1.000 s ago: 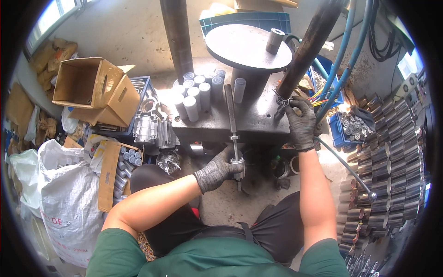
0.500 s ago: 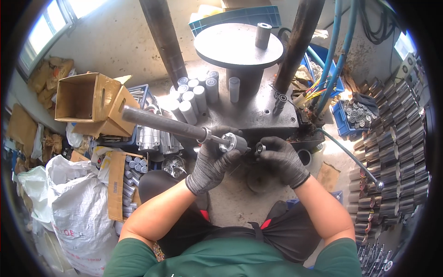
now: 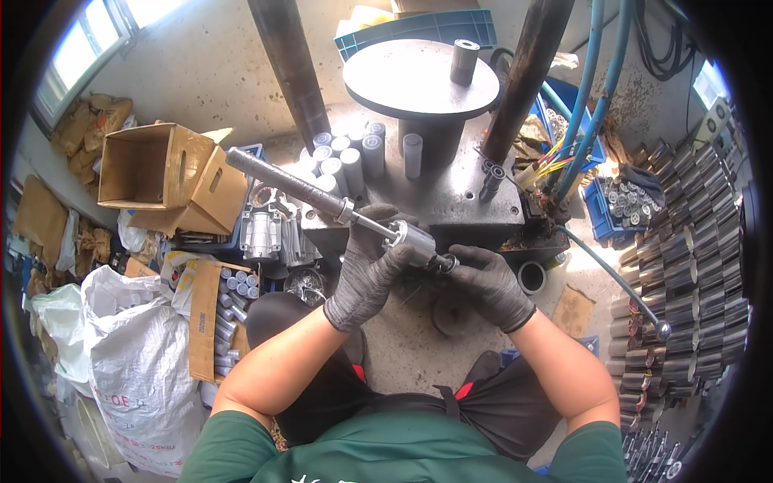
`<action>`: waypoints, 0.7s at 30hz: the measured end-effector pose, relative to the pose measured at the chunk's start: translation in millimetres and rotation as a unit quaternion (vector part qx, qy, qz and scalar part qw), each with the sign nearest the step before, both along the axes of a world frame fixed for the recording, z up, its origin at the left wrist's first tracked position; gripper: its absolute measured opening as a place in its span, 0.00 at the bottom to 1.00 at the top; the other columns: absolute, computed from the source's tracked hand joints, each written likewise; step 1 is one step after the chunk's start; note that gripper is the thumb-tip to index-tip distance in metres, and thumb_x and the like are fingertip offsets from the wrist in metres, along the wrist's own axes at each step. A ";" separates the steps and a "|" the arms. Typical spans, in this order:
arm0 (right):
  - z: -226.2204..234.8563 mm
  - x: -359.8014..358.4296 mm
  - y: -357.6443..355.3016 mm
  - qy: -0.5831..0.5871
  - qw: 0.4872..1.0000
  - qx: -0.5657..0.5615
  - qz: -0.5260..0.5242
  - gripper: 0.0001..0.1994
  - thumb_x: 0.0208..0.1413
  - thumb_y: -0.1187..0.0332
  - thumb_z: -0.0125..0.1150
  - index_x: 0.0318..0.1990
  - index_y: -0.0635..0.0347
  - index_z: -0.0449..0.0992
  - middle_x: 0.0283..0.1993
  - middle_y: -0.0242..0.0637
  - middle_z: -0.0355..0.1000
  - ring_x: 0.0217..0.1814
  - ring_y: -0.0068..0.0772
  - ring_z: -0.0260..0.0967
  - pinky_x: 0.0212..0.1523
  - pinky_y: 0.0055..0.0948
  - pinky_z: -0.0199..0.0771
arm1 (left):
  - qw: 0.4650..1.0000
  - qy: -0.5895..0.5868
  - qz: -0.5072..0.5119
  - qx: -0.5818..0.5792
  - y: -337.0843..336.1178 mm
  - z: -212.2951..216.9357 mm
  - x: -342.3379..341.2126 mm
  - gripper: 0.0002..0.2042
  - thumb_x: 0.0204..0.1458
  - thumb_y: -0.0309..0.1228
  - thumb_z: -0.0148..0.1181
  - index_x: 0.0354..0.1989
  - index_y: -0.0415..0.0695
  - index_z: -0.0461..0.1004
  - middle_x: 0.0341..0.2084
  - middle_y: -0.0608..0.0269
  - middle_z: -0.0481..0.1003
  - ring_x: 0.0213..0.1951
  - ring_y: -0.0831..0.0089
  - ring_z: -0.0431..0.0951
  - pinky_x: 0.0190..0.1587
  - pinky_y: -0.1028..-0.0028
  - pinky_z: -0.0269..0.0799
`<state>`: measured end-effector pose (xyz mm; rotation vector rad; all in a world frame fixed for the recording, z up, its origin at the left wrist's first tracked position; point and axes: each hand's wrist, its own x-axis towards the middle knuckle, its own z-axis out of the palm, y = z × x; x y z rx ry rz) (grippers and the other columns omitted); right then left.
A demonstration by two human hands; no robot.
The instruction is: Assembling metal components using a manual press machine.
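My gloved left hand (image 3: 362, 278) is closed round a silver cylindrical housing (image 3: 415, 244). A long metal shaft (image 3: 286, 185) with a thicker dark rod section and a collar runs out of the housing toward the upper left. The shaft's short dark end sticks out at the lower right. There my gloved right hand (image 3: 491, 283) pinches a small metal ring (image 3: 448, 263), which sits at or round that end; whether it is fully on I cannot tell. Beyond my hands, several grey cylinders (image 3: 352, 167) stand on the metal press base (image 3: 451, 197).
A round metal plate (image 3: 403, 76) on a post carries one cylinder (image 3: 464, 63). At left are an open cardboard box (image 3: 141, 169), a white sack (image 3: 133, 362) and a carton of small cylinders (image 3: 208, 322). Stacked metal tubes (image 3: 684, 274) and a ball-ended lever (image 3: 620, 290) are at right.
My right hand has brought the ring left to the shaft's end. The shaft and housing have tilted, with the lower right end now showing beyond my left fingers.
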<state>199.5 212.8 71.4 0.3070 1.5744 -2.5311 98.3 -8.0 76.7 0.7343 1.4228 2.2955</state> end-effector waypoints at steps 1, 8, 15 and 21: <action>-0.3 -0.1 0.0 0.003 0.999 0.034 0.000 0.23 0.66 0.71 0.73 0.65 0.69 0.78 0.58 0.41 0.82 0.58 0.30 0.81 0.62 0.33 0.83 | 1.000 0.001 0.001 0.002 0.4 0.1 -0.7 0.39 0.62 0.44 0.74 0.71 0.43 0.55 0.59 0.49 0.74 0.61 0.59 0.80 0.64 0.60 0.80; -0.7 2.3 -5.8 0.083 0.996 0.032 -0.023 0.28 0.73 0.62 0.66 0.72 0.72 0.70 0.61 0.41 0.81 0.63 0.26 0.76 0.68 0.30 0.75 | 0.997 0.013 -0.061 -0.054 1.8 -1.6 -5.3 0.54 0.64 0.51 0.72 0.84 0.47 0.36 0.59 0.50 0.75 0.62 0.63 0.78 0.68 0.61 0.72; 22.2 10.0 6.9 0.118 0.990 -0.016 0.072 0.36 0.76 0.42 0.52 0.78 0.62 0.65 0.68 0.42 0.74 0.65 0.30 0.73 0.67 0.34 0.73 | 0.996 0.040 -0.073 -0.023 18.8 38.9 -1.2 0.56 0.64 0.41 0.73 0.86 0.53 0.29 0.60 0.52 0.76 0.62 0.63 0.78 0.66 0.61 0.76; 4.9 3.9 34.6 0.072 0.976 0.111 0.175 0.26 0.81 0.51 0.50 0.76 0.57 0.71 0.72 0.41 0.74 0.70 0.31 0.74 0.70 0.36 0.75 | 0.983 0.180 -0.004 0.043 73.5 126.1 -73.3 0.44 0.65 0.38 0.72 0.80 0.54 0.43 0.51 0.54 0.78 0.50 0.63 0.85 0.52 0.60 0.86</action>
